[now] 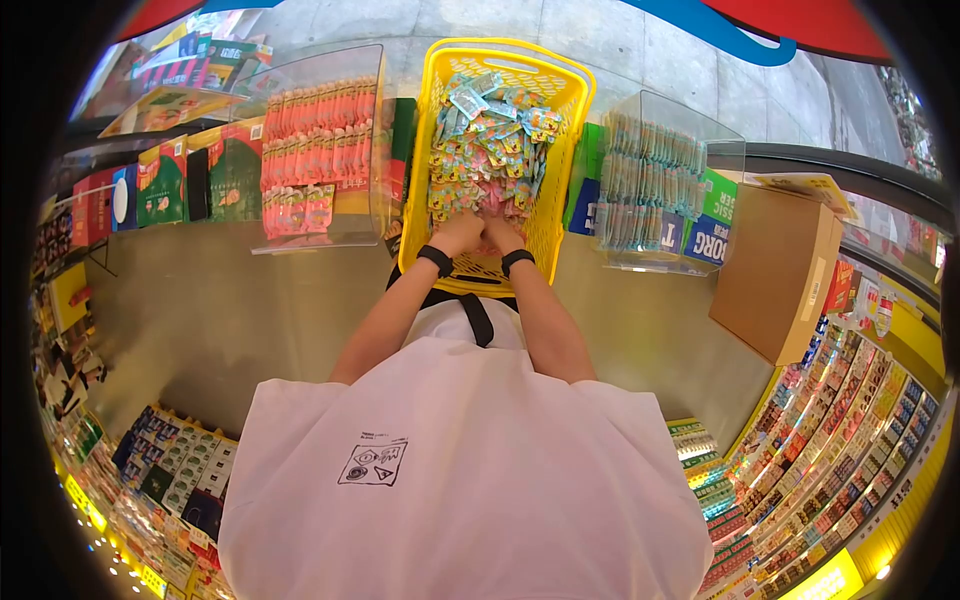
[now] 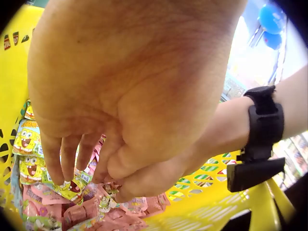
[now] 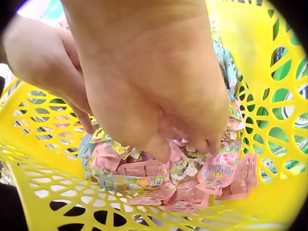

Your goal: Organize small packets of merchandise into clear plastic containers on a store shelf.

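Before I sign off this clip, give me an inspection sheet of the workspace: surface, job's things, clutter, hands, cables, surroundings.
Surface: smooth brownish area beside the basket; what supports the basket is unclear.
Job's things: yellow basket holding many small packets, pink ones at its near end.
Clutter: clear bins of packets on both sides; cardboard box at right.
Hands: left hand and right hand close together inside the basket, among the packets; grip partly hidden.
Cables: nothing seen.
Surroundings: stocked shelves at lower right.
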Motion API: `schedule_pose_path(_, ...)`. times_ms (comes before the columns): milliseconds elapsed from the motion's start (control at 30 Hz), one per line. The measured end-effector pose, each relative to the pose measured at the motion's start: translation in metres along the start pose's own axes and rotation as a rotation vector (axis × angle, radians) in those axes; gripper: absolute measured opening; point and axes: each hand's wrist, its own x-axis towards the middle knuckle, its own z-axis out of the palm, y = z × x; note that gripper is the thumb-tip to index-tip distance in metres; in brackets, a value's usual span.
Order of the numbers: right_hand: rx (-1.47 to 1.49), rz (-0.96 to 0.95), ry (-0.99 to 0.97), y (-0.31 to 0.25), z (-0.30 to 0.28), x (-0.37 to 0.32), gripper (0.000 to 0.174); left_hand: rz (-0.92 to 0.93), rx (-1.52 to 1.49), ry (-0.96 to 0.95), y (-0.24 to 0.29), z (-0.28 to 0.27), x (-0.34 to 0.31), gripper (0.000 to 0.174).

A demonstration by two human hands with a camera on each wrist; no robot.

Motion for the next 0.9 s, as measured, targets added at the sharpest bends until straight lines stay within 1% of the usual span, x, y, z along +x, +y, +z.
schedule_pose_path(67, 0.040, -0.048, -0.240, -0.016, -0.035, -0.015, 0.080, 0.013, 0.023, -0.023, -0.011, 0.012, 0.009, 0.033)
schedule_pose_path(100, 0.038, -0.048, -0.239, -0.015, -0.035, -0.019, 0.080, 0.014, 0.023, -0.020, -0.011, 0.010, 0.007, 0.033)
schedule_pose_path(167, 0.026, -0.055, -0.107, -0.014, -0.035, -0.025, 0.053, 0.073, -0.010, 0.010, -0.011, 0.005, 0.002, 0.032)
schedule_pose_path(200, 0.024, -0.055, -0.105, -0.015, -0.035, -0.025, 0.053, 0.075, -0.010, 0.012, -0.009, 0.003, 0.000, 0.032)
schedule_pose_path(267, -0.017, 0.094, 0.079, -0.015, -0.036, -0.024, 0.024, 0.051, -0.009, 0.043, -0.006, -0.001, -0.004, 0.032)
schedule_pose_path(300, -0.019, 0.094, 0.082, -0.016, -0.042, -0.024, 0.024, 0.053, -0.009, 0.045, 0.000, -0.009, -0.010, 0.032)
schedule_pose_path(367, 0.054, 0.167, 0.150, -0.019, -0.061, -0.026, 0.014, 0.038, -0.058, 0.051, 0.015, -0.033, -0.026, 0.027)
schedule_pose_path(400, 0.052, 0.169, 0.155, -0.017, -0.065, -0.029, 0.014, 0.043, -0.058, 0.054, 0.017, -0.040, -0.029, 0.027)
schedule_pose_path(467, 0.227, 0.061, 0.381, -0.012, -0.072, -0.036, 0.026, 0.065, -0.065, 0.001, 0.024, -0.053, -0.038, 0.033)
schedule_pose_path(500, 0.225, 0.062, 0.387, -0.015, -0.081, -0.043, 0.026, 0.069, -0.063, 0.005, 0.024, -0.052, -0.039, 0.033)
schedule_pose_path(567, 0.318, -0.034, 0.507, -0.029, -0.105, -0.064, 0.021, 0.027, -0.346, 0.230, 0.020, -0.043, -0.039, 0.036)
schedule_pose_path(600, 0.317, -0.037, 0.513, -0.029, -0.109, -0.069, 0.021, 0.030, -0.343, 0.235, 0.021, -0.044, -0.040, 0.036)
schedule_pose_path(667, 0.542, -0.037, 0.432, -0.030, -0.117, -0.079, 0.028, 0.082, -0.536, 0.463, 0.023, -0.043, -0.044, 0.051)
schedule_pose_path(700, 0.540, -0.039, 0.436, -0.025, -0.115, -0.080, 0.028, 0.086, -0.535, 0.466, 0.022, -0.043, -0.044, 0.051)
schedule_pose_path(767, 0.753, -0.171, 0.359, -0.013, -0.105, -0.079, 0.036, -0.001, -0.663, 0.485, 0.020, -0.042, -0.043, 0.039)
schedule_pose_path(800, 0.752, -0.170, 0.362, -0.012, -0.106, -0.082, 0.036, 0.002, -0.663, 0.485, 0.022, -0.048, -0.048, 0.039)
schedule_pose_path(867, 0.652, -0.193, 0.349, -0.010, -0.107, -0.090, 0.022, 0.050, -1.082, 0.376, 0.028, -0.065, -0.060, 0.028)
schedule_pose_path(900, 0.652, -0.190, 0.351, -0.013, -0.110, -0.098, 0.022, 0.052, -1.082, 0.374, 0.031, -0.066, -0.062, 0.028)
